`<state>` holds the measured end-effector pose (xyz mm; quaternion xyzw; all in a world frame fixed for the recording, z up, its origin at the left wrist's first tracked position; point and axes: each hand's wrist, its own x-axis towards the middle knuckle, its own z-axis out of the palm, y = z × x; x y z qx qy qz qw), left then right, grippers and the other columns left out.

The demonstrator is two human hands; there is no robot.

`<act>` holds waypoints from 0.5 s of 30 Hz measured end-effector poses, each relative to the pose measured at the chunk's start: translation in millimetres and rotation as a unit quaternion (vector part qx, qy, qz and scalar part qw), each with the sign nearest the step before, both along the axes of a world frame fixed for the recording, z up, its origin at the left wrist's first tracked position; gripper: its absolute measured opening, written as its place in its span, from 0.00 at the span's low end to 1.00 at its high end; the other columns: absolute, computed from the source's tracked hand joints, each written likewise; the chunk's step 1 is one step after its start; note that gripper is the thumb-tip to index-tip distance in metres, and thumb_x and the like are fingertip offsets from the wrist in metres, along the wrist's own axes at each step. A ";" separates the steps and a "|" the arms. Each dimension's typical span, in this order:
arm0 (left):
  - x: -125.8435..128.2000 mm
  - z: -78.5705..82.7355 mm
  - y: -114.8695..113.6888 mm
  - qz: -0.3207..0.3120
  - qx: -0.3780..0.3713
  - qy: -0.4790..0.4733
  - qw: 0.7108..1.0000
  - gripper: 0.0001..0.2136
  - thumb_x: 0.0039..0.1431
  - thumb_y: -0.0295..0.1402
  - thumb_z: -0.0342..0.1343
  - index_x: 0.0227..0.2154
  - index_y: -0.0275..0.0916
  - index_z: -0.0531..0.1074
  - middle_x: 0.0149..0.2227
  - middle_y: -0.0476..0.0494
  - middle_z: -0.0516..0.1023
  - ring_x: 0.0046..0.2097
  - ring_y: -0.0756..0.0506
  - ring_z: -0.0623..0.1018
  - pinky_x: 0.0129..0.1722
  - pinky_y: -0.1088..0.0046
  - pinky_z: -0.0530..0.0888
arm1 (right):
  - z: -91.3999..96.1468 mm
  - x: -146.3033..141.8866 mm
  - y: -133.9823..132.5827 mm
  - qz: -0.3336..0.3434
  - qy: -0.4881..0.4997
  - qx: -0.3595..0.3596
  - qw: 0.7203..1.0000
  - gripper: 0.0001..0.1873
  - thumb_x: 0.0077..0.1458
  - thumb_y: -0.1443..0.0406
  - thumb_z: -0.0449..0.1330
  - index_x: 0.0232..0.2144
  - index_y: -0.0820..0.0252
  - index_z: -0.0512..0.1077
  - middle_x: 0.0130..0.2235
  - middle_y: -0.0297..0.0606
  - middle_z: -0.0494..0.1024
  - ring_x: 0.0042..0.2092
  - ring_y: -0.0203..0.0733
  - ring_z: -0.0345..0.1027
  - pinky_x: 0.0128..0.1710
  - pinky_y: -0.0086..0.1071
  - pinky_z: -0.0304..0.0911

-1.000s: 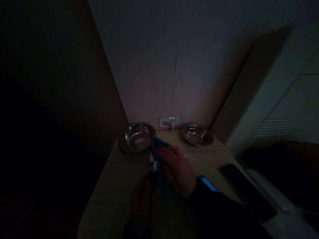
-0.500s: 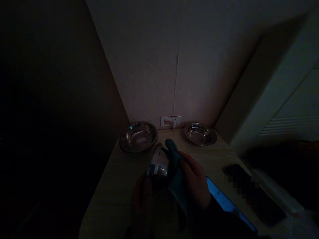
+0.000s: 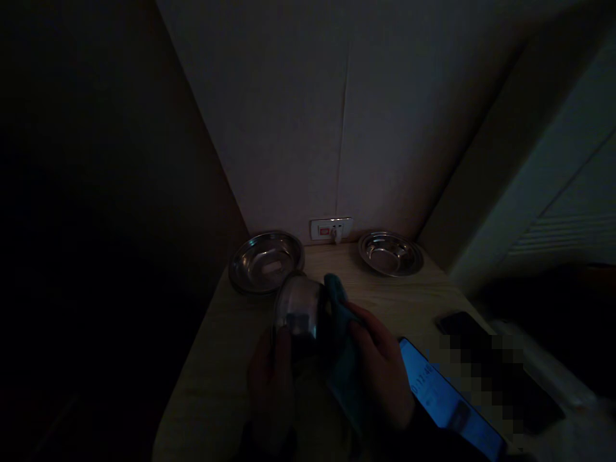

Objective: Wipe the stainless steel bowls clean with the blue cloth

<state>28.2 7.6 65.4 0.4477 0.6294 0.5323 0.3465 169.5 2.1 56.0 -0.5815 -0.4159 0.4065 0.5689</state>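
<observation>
The scene is very dark. My left hand (image 3: 270,378) grips a small steel bowl (image 3: 298,311), tilted on its side above a light wooden table (image 3: 212,359). My right hand (image 3: 380,366) is closed on a teal cloth (image 3: 342,346) and presses it against the bowl's right side. Part of the cloth hangs down under my right palm.
Two shallow steel dishes stand at the back of the table, one at the left (image 3: 264,262) and one at the right (image 3: 391,253). Between them is a wall socket (image 3: 331,228). A lit phone (image 3: 445,401) and a dark phone (image 3: 462,324) lie at the right.
The bowl has turned so its outer side shows, and my right hand with the cloth has slid from its top to its right side. The view has shifted slightly.
</observation>
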 end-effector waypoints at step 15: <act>7.1 -16.3 3.9 0.008 0.028 0.039 0.999 0.23 0.53 0.53 0.48 0.29 0.36 0.75 0.26 0.40 0.80 0.27 0.45 0.77 0.25 0.74 0.73 | 11.8 -12.6 4.7 0.045 -0.478 0.327 0.814 0.21 0.58 0.73 0.49 0.52 0.64 0.69 0.53 0.43 0.73 0.49 0.49 0.62 0.46 0.42 0.68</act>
